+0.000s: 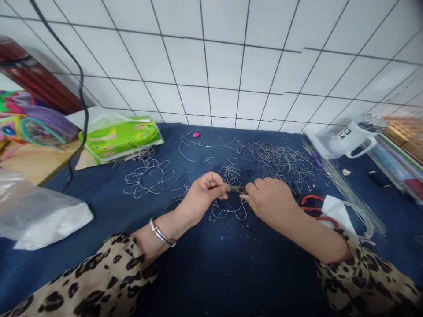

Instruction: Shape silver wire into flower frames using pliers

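My left hand (206, 196), with a silver bangle at the wrist, pinches wire between thumb and fingertips. My right hand (272, 200) is closed around what looks like small pliers (240, 189); their dark metal jaws point left and meet the wire at my left fingertips. Just below both hands hangs or rests a looped wire piece (228, 211) with petal-like loops and tiny pinkish beads; its upper part is hidden by my fingers. A similar wire flower (149, 178) lies to the left on the dark blue cloth (211, 273).
A tangle of wire scraps (280, 158) lies behind my right hand. Red-handled scissors (312, 202), straight wires (355, 193) and a white mug (358, 134) are at right. At left are a green tissue pack (122, 138), a plastic bag (49, 215) and a black cable (82, 88).
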A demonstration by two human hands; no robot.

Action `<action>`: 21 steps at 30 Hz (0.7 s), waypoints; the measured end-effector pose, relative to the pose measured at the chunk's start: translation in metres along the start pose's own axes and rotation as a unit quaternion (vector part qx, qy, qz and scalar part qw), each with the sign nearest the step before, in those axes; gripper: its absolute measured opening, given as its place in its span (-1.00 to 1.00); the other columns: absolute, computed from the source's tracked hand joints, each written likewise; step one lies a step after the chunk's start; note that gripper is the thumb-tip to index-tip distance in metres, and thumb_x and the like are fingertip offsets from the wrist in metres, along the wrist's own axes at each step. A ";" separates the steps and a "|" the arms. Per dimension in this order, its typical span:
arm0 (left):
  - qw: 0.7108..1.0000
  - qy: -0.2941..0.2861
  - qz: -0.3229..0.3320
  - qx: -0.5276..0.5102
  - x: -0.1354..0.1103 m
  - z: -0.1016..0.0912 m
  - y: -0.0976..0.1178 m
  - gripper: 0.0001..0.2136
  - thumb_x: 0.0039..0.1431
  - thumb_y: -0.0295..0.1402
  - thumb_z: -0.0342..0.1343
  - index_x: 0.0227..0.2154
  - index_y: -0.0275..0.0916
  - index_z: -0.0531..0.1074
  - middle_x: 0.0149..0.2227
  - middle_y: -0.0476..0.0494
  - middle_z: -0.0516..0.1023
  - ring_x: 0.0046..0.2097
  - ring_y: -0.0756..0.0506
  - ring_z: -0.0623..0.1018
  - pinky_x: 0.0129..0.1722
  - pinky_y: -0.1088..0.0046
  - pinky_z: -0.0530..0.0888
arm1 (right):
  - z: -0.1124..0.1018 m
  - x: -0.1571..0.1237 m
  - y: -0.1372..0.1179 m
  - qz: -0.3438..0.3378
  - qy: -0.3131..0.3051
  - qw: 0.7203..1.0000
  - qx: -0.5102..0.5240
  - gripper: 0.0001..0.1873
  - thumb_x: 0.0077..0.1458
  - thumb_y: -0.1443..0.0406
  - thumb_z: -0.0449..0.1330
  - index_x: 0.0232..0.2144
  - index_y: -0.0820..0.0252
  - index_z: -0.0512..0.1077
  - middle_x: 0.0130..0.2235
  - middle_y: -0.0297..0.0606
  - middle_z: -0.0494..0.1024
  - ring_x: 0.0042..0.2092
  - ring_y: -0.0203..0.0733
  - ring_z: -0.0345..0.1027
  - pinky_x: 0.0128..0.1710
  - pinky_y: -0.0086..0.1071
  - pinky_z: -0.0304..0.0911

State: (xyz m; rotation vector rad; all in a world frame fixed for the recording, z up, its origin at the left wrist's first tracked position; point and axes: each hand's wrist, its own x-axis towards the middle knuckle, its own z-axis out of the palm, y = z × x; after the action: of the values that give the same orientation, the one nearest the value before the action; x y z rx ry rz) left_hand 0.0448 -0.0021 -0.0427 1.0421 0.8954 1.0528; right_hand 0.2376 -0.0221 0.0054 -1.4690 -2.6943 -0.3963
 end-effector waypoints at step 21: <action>1.000 0.002 0.005 0.003 -0.001 0.001 0.003 -0.90 0.03 -0.53 0.13 -0.40 -0.27 0.32 -0.41 -0.04 0.52 -0.45 0.07 0.46 -0.41 0.54 0.35 | 0.007 0.003 0.006 0.017 -0.049 0.996 0.077 -0.67 0.19 0.09 -0.04 -0.40 0.19 0.35 -0.43 -0.30 0.47 -0.41 -0.26 0.31 -0.51 -0.39 -0.18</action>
State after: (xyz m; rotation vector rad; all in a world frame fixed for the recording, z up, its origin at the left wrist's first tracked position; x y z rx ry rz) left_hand 0.0445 -0.0033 -0.0394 1.0510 0.8974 1.0622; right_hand 0.2417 -0.0145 0.0006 -1.5249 -2.6991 -0.1131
